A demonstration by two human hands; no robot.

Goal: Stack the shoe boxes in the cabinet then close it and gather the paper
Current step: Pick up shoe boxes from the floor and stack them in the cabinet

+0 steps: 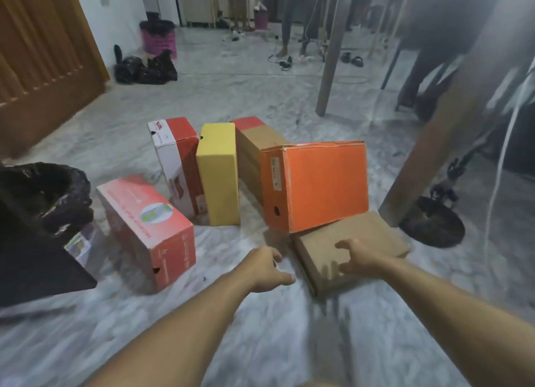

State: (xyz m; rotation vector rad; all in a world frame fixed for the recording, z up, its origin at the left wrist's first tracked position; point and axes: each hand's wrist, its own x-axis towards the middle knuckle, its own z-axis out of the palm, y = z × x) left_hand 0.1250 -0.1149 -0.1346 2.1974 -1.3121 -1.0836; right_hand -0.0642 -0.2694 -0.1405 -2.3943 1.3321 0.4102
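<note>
Shoe boxes: six cardboard boxes on the pale marbled floor [289,343], mid-frame; no cabinet identifiable in view.
Nearest box: flat plain brown cardboard box [364,241], lying lid-up at lower right of centre, its far edge tucked under the leaning bright orange cardboard box [321,184].
Others: pink-red printed box [144,227] on its side at left; white-and-red box [176,163] and yellow box [218,175] standing on end, touching; brown box with a red end [254,149] behind the orange one.
Right hand [359,256]: resting on the brown box's near top, fingers [343,245] spread and curled, not yet clamped.
Left hand [266,268]: just beside the box's left edge, fingers loosely open, holding nothing.
Handling: likely light and stiff, but thin walls may buckle if squeezed; contents unknown.
Hold: palms on the two opposite short sides, thumbs on the lid so it stays shut.
Risk: pulling the brown box out could tip the orange one.
</note>
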